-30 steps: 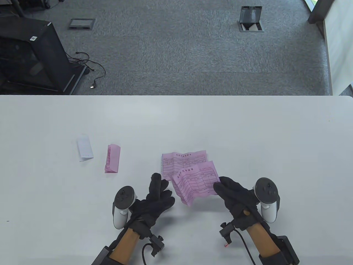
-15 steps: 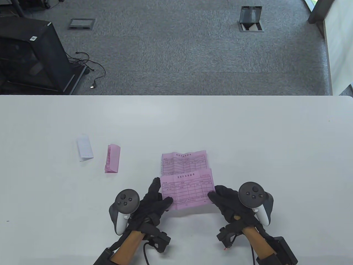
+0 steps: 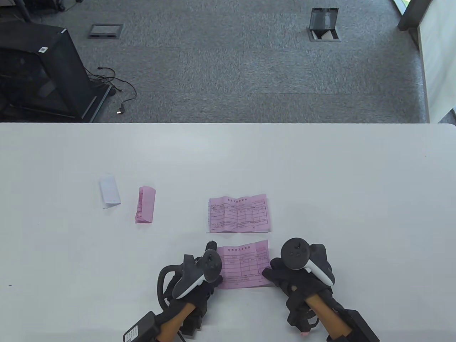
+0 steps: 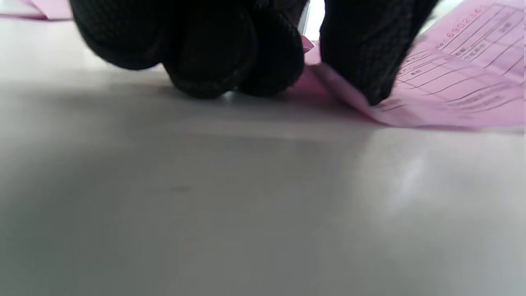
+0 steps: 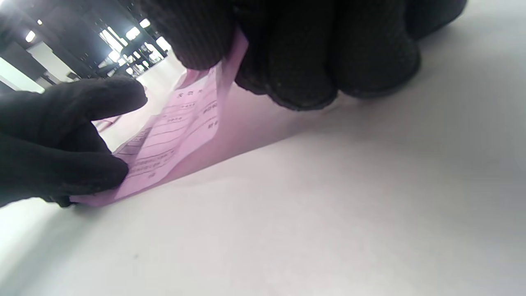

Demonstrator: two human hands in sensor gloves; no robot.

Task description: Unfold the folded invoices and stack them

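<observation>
White table (image 3: 320,178), grey carpet behind. Unfolded pink invoice (image 3: 244,265) is held near the front edge, just short of the flat pink invoice (image 3: 238,213) already laid out; two folded slips, pink (image 3: 145,205) and white (image 3: 109,190), are left further left. Sheet is pinched at its left edge by the left hand (image 3: 199,281) and at its right edge by the right hand (image 3: 295,276), thumb over fingers, both clamped on paper. Risk, judged: creases spring back on release, or uneven pull tears or skews the sheet, so the stack lands misaligned. Both hands are kept low, knuckles near the tabletop.
</observation>
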